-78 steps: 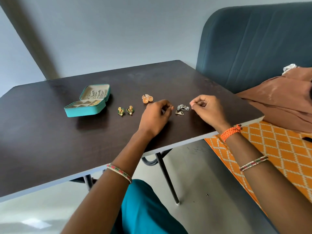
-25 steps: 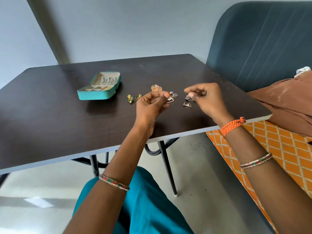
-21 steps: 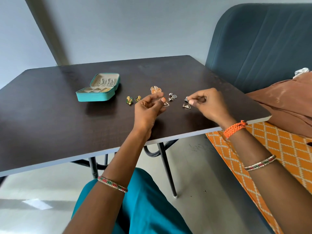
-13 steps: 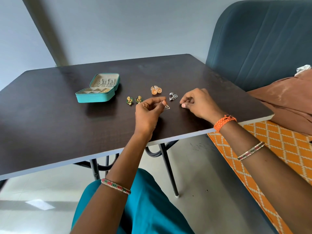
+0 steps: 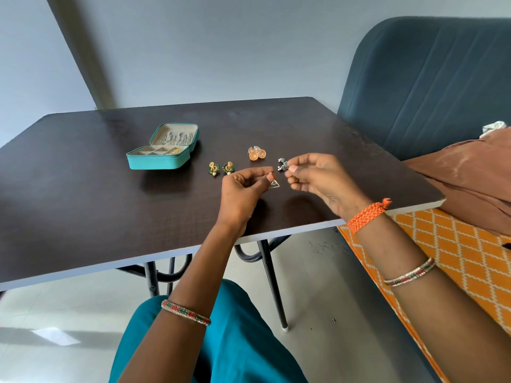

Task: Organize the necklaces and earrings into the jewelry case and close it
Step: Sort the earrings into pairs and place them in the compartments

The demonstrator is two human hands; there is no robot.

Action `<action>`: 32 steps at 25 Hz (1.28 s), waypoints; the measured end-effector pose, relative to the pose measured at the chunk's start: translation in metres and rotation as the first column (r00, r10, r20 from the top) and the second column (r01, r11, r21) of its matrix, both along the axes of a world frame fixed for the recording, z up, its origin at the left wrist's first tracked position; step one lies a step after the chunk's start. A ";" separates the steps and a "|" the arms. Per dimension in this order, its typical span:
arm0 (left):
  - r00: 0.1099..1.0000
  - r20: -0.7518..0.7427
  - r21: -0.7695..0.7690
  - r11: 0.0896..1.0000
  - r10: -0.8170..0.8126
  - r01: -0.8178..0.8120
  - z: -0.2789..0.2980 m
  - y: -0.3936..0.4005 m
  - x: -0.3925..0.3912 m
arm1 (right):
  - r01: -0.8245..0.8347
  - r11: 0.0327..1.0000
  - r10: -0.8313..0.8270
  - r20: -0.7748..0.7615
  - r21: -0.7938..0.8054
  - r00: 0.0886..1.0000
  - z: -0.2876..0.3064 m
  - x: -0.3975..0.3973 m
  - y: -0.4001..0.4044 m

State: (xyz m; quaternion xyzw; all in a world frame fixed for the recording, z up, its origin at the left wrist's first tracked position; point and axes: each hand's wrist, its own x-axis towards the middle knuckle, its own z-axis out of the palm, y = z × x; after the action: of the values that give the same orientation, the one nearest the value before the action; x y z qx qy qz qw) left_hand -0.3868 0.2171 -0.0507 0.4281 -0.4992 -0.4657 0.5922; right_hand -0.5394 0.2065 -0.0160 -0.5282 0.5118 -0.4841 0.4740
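The teal jewelry case (image 5: 158,160) lies open on the dark table (image 5: 83,205), its lid tilted back with silver pieces inside. A pair of green-gold earrings (image 5: 221,168) and a pair of orange round earrings (image 5: 257,154) lie right of it. My left hand (image 5: 242,190) pinches a silver triangular earring (image 5: 274,184) just above the table. My right hand (image 5: 320,179) is raised, thumb and forefinger pinched at the small silver earrings (image 5: 282,163). Which piece sits between the fingers is hard to make out.
A blue-grey sofa back (image 5: 428,87) stands to the right, with brown cloth (image 5: 475,183) and an orange patterned cover (image 5: 456,258) on the seat. The table's near edge runs just under my wrists. My teal-clad knee is below.
My right hand, pressed down on the table half a second ago, has lifted with its fingers pinched beside the silver earrings. The second triangular earring no longer shows. My left hand still holds the first one.
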 end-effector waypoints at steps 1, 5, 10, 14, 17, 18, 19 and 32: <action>1.000 0.001 -0.003 1.000 -0.015 0.015 0.000 0.002 0.000 | -0.034 0.999 0.033 0.016 0.036 0.999 0.003 0.001 0.003; 0.997 0.053 -0.007 0.998 -0.064 0.065 0.007 0.013 0.006 | -0.133 0.989 0.130 0.055 0.061 0.990 0.005 0.006 0.008; 0.989 0.034 0.059 0.988 -0.146 0.144 0.007 0.022 0.024 | -0.226 0.973 0.224 0.046 0.046 0.974 0.004 0.013 0.020; 0.980 0.027 0.094 0.976 -0.199 0.196 0.009 0.030 0.039 | -0.237 0.971 0.237 -0.035 0.018 0.971 0.006 0.027 0.030; 0.976 0.117 0.094 0.980 -0.185 0.175 0.017 0.039 0.058 | -0.275 0.961 0.274 -0.095 -0.002 0.957 0.008 0.040 0.032; 0.970 0.193 0.083 0.988 -0.147 0.133 0.020 0.042 0.066 | -0.283 0.959 0.278 -0.137 -0.012 0.951 0.008 0.046 0.030; 0.954 0.282 0.071 0.994 -0.097 0.080 0.024 0.043 0.075 | -0.291 0.957 0.283 -0.172 -0.019 0.943 0.007 0.053 0.028; 0.684 0.712 0.043 0.963 0.158 -0.266 0.008 0.030 0.148 | -0.334 0.919 0.244 -0.361 -0.211 0.900 -0.031 0.142 -0.011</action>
State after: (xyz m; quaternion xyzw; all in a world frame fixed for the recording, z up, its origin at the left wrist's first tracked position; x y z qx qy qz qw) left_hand -0.2384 0.2471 -0.0428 0.6688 -0.5989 -0.2304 0.3754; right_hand -0.3977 0.1954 -0.0473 -0.7309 0.4283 -0.3779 0.3736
